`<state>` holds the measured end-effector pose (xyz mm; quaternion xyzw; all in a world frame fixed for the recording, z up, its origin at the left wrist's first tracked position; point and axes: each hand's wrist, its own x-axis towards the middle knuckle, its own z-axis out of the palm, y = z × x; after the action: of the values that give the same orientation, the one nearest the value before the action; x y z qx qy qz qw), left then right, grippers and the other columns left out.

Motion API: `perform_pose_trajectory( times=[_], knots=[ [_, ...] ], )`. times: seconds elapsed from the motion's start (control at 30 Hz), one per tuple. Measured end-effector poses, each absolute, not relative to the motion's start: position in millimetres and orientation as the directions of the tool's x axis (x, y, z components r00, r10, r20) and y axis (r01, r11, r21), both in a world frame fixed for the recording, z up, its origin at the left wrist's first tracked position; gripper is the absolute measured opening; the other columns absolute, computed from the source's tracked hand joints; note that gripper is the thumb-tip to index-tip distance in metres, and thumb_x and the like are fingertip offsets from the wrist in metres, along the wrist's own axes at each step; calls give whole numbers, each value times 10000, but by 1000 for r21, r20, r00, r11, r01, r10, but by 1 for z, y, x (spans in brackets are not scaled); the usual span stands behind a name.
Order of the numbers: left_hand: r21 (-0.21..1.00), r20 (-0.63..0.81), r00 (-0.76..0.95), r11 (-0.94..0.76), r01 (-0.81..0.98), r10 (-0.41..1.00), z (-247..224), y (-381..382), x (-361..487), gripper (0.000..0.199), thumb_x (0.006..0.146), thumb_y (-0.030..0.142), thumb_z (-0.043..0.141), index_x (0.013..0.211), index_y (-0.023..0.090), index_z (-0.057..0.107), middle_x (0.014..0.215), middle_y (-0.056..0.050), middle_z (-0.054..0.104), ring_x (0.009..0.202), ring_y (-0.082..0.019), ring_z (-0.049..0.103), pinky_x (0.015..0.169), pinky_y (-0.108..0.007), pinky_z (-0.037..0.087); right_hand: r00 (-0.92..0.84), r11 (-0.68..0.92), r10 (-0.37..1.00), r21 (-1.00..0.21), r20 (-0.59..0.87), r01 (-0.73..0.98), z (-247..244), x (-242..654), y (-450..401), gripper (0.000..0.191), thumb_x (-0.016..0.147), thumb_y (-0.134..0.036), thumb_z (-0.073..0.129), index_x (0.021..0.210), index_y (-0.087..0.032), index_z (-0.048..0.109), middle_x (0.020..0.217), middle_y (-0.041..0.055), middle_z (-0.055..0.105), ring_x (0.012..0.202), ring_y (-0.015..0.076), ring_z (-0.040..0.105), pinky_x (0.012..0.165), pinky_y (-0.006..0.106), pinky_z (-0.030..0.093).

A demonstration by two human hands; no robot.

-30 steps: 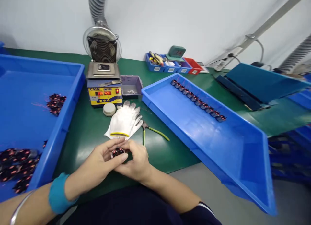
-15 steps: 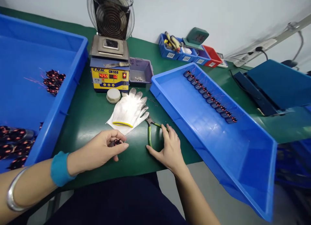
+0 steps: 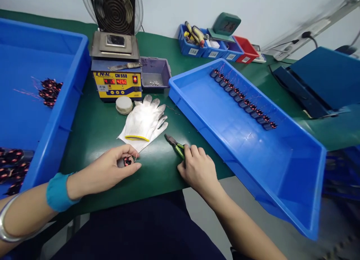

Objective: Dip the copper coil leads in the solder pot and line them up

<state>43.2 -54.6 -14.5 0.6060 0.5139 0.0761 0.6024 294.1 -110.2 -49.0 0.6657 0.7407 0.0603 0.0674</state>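
My left hand (image 3: pixel 116 164) is closed around a small black part wound with copper wire (image 3: pixel 128 161), a wire end sticking up near the fingertips. My right hand (image 3: pixel 199 168) grips the green handles of a pair of cutting pliers (image 3: pixel 174 144), whose dark jaws point up and to the left. Just beyond my hands lie white knitted gloves (image 3: pixel 144 119) with a yellow edge. The palm hides most of the wound part's body.
A blue tray (image 3: pixel 244 181) with one row of wound parts stands right; another blue tray (image 3: pixel 60 127) with grouped parts stands left. Behind the gloves are a yellow-fronted CM558 unit (image 3: pixel 118 85), a round white pad (image 3: pixel 124 104) and a grey bin (image 3: pixel 154 74). Small bins (image 3: pixel 213 53) line the wall.
My right hand has closed around the pliers' handles, which were spread apart before and are now together. My left hand still holds the wound part, now turned more toward me. The view has shifted slightly.
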Motion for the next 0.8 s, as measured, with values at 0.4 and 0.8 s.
perform_pose_trajectory(
  times=[0.4, 0.8],
  knots=[
    [777, -605, 494, 327, 538, 625, -11, -53, 42, 390, 809, 488, 566, 1117, 256, 505, 713, 53, 451, 517, -87, 443, 430, -197, 404, -363, -117, 917, -981, -167, 156, -44, 280, -123, 578, 828, -212, 387, 1393, -244, 269, 955, 41, 523, 814, 157, 589, 711, 313, 510],
    [753, -643, 508, 351, 557, 572, -9, -53, 41, 487, 827, 492, 551, 1255, 280, 455, 718, 51, 458, 502, -83, 442, 454, -211, 386, -701, -527, 625, -848, -343, -55, -44, 275, -116, 390, 747, -193, 501, 1128, -182, 420, 873, 6, 488, 840, 156, 624, 623, 238, 450]
  ],
)
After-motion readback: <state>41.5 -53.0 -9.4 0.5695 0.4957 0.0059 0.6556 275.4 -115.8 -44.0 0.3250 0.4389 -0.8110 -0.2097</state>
